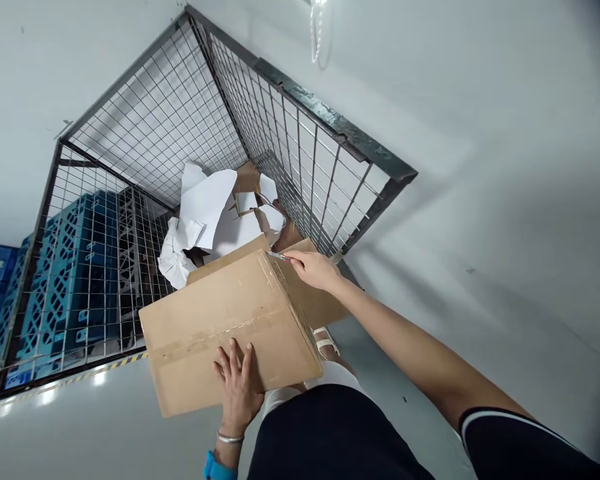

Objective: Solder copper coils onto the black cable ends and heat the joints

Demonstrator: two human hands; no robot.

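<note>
Beside a pale wall (510,167), we have the cardboard box (205,310) slanting before our body. Our left hand (240,390) lies on its face, fingers spread; our right hand (314,268) is closed around a slim metal tool (280,257) at the box's upper corner. Beyond its far edge, the mesh cage (325,115) holds white paper (213,200); grey floor (105,433) stretches leftward.

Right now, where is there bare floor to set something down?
Bare floor shows at lower left, bordered by the striped tape, the cardboard box and the left hand. A narrower strip, bare but for a dark speck, runs between the white sandal and the right-hand wall. The wire cage is crowded with white paper.
</note>
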